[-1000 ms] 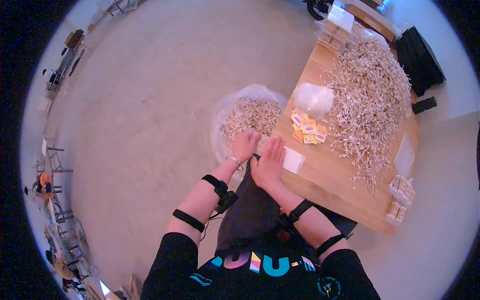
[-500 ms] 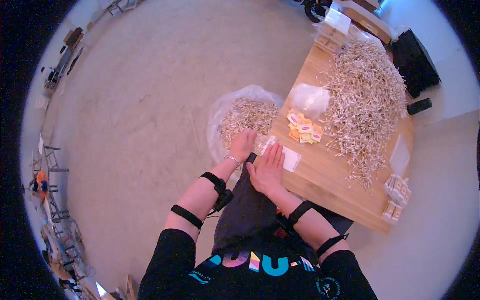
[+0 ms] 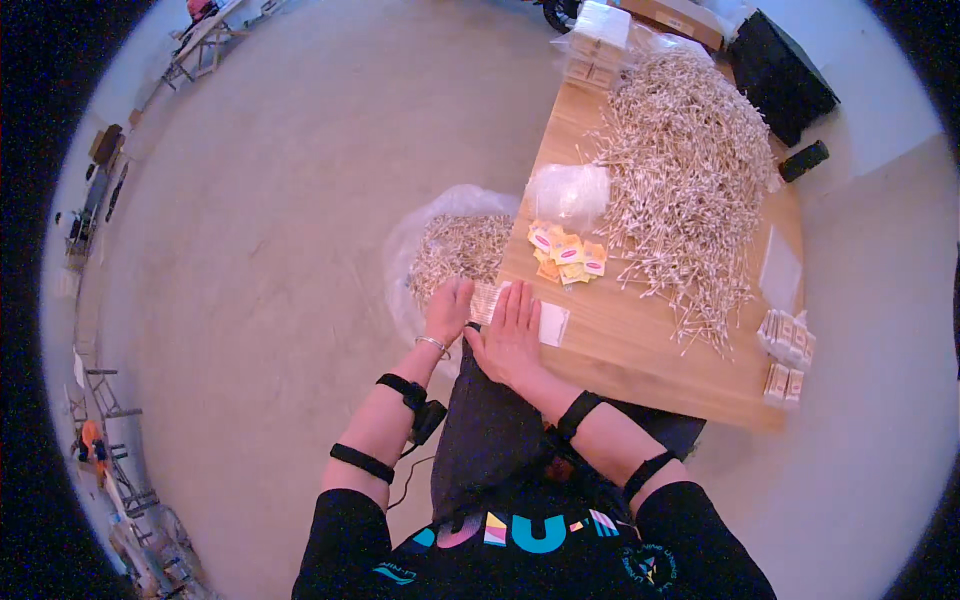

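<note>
At the table's near left corner, a clear packet of cotton swabs (image 3: pixel 484 299) lies between my hands, its sticks side by side. My left hand (image 3: pixel 449 312) is closed at its left end, fingers together and curled; the fingertips are partly hidden. My right hand (image 3: pixel 510 335) lies flat over the right part, fingers stretched out. From under it a flat white piece (image 3: pixel 553 325) sticks out, perhaps the packet's empty end or a card. Just beyond my right hand is a small heap of yellow and white paper labels (image 3: pixel 568 252).
A big pile of loose cotton swabs (image 3: pixel 690 180) covers much of the wooden table (image 3: pixel 640 365). Clear plastic bags (image 3: pixel 570 195) lie beside it. Filled packs (image 3: pixel 787 340) sit at the right edge, others (image 3: pixel 598 40) at the far end. An open sack of swabs (image 3: pixel 455 250) stands on the floor.
The whole view has swung, so the table and its things sit further left in it. My hands stay at the same corner, with little visible change in their hold.
</note>
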A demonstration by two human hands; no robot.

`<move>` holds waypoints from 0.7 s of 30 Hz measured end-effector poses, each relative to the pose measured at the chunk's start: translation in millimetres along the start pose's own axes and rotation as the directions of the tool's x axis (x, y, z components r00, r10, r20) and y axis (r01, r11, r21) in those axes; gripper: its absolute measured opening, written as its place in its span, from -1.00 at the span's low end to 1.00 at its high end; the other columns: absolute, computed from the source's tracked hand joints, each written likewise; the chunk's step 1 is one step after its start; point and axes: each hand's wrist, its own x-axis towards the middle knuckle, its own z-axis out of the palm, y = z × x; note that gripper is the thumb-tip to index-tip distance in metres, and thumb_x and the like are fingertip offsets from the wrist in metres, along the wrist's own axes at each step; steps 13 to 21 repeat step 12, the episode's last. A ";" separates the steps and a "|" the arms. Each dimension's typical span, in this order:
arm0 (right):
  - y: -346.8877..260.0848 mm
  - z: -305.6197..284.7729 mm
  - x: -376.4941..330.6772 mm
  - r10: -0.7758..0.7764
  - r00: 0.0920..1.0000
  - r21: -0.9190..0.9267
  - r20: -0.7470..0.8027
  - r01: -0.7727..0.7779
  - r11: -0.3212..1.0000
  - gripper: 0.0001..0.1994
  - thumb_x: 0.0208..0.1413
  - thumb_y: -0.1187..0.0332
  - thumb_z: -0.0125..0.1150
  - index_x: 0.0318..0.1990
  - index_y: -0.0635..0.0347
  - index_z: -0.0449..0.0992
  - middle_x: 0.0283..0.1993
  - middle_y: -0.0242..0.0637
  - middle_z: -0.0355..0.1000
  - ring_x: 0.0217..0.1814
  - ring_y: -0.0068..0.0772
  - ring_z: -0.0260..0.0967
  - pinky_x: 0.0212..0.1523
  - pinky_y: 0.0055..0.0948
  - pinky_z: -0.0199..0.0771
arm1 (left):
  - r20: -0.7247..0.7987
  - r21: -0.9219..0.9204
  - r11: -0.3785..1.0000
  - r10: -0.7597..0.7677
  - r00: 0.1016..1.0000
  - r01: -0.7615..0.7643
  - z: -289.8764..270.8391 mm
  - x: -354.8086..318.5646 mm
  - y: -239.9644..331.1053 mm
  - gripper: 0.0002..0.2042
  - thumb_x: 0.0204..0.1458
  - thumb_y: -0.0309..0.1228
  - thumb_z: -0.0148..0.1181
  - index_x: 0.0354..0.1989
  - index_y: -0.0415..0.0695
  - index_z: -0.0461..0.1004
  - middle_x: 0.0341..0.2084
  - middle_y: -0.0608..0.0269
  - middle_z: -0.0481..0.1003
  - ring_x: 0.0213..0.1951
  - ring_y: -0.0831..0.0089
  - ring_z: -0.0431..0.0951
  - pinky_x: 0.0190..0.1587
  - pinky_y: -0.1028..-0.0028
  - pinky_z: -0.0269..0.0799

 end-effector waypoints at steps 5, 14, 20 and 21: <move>-1.6 -5.4 0.8 -0.018 1.000 0.008 0.009 0.018 1.000 -0.16 0.03 -0.11 -0.15 0.20 0.55 -0.15 0.32 0.17 -0.33 0.39 0.05 -0.49 0.31 -0.05 -0.52 | -0.022 -0.019 1.000 -0.011 1.000 0.011 -5.8 -1.3 9.0 -0.68 0.05 -0.20 -0.04 -0.49 -0.26 0.37 -0.57 -0.04 0.42 -0.46 0.05 0.42 -0.38 0.23 0.29; 28.5 -35.6 24.0 0.125 0.989 0.178 0.075 -0.137 0.975 -0.23 0.02 0.03 -0.03 0.24 0.38 -0.15 0.34 0.02 -0.30 0.41 -0.07 -0.48 0.32 -0.09 -0.47 | -0.044 0.053 0.998 -0.033 0.998 0.035 -10.3 -4.1 13.7 -0.67 0.02 -0.17 0.01 -0.48 -0.26 0.41 -0.52 -0.10 0.44 -0.40 0.03 0.44 -0.33 0.20 0.30; 28.5 -35.6 24.0 0.125 0.989 0.178 0.075 -0.137 0.975 -0.23 0.02 0.03 -0.03 0.24 0.38 -0.15 0.34 0.02 -0.30 0.41 -0.07 -0.48 0.32 -0.09 -0.47 | -0.044 0.053 0.998 -0.033 0.998 0.035 -10.3 -4.1 13.7 -0.67 0.02 -0.17 0.01 -0.48 -0.26 0.41 -0.52 -0.10 0.44 -0.40 0.03 0.44 -0.33 0.20 0.30; 28.5 -35.6 24.0 0.125 0.989 0.178 0.075 -0.137 0.975 -0.23 0.02 0.03 -0.03 0.24 0.38 -0.15 0.34 0.02 -0.30 0.41 -0.07 -0.48 0.32 -0.09 -0.47 | -0.044 0.053 0.998 -0.033 0.998 0.035 -10.3 -4.1 13.7 -0.67 0.02 -0.17 0.01 -0.48 -0.26 0.41 -0.52 -0.10 0.44 -0.40 0.03 0.44 -0.33 0.20 0.30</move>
